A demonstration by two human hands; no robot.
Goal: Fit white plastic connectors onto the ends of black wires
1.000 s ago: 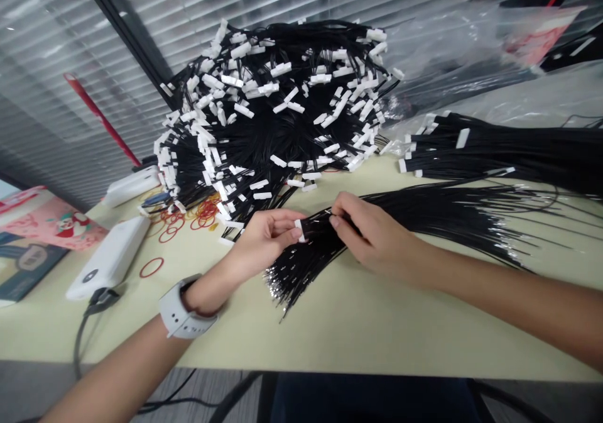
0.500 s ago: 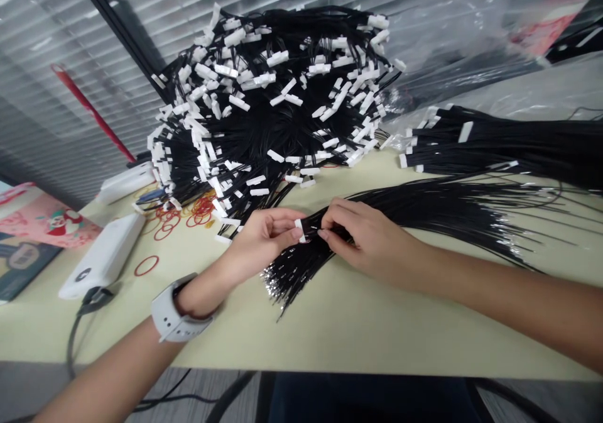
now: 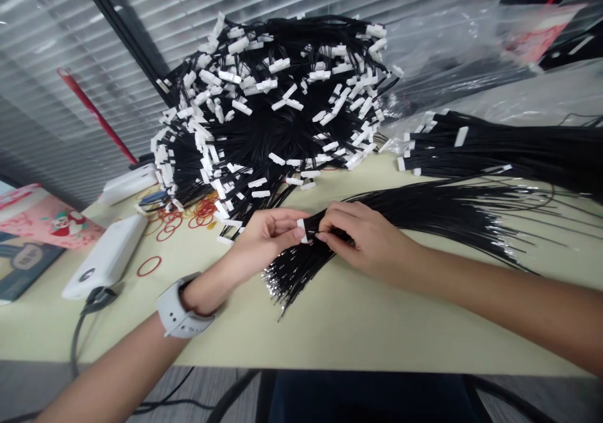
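Observation:
Between thumb and fingers, my left hand (image 3: 272,234) pinches a small white plug connector (image 3: 302,230). Just to its right, my right hand (image 3: 360,231) has thumb and forefinger pressed together on a thin black wire (image 3: 316,232) at the connector's side. Whether the wire's tip sits inside the connector is too small to tell. Under both hands lies a loose bundle of black wires (image 3: 438,206) with shiny metal ends, fanned out at the left and at the right.
Behind the hands rises a big heap of black cables with white connectors (image 3: 277,121). Another cable bundle (image 3: 509,149) lies at right, near clear plastic bags (image 3: 447,46). Red rubber bands (image 3: 149,266), a white power strip (image 3: 106,256) and a pink cup (image 3: 51,215) are at left.
The whole view has shifted slightly. Both hands keep their grips, and the right fingertips stay close to the connector.

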